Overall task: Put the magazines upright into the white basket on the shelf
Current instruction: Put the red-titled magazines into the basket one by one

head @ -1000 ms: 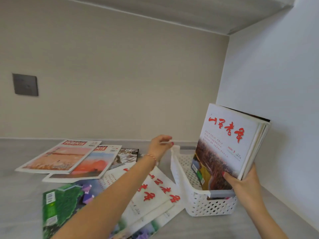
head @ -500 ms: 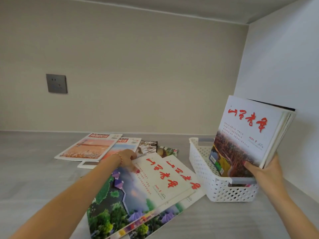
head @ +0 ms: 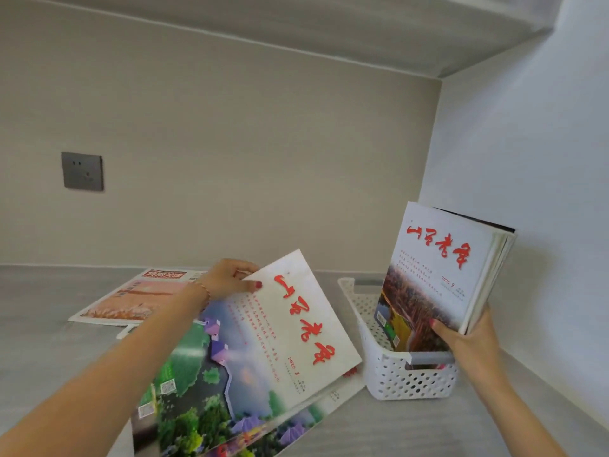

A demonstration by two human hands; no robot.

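Observation:
My left hand [head: 230, 280] pinches the top edge of a magazine [head: 250, 351] with red lettering and a green landscape cover, lifted at a tilt off the shelf. A similar magazine [head: 316, 412] lies flat beneath it. To the right stands the white perforated basket [head: 398, 380]. Several magazines [head: 435, 275] stand upright in it, leaning toward the right wall, and my right hand [head: 468, 338] holds their lower right edge.
More magazines lie flat further back on the grey shelf [head: 39, 341], the nearest with an orange cover [head: 138, 298]. A grey wall socket [head: 82, 171] sits on the back wall. The white side wall [head: 543, 192] rises close to the right of the basket.
My left hand went from the basket's rim to the flat magazines, took the top one by its edge and raised it. My right hand kept holding the upright stack.

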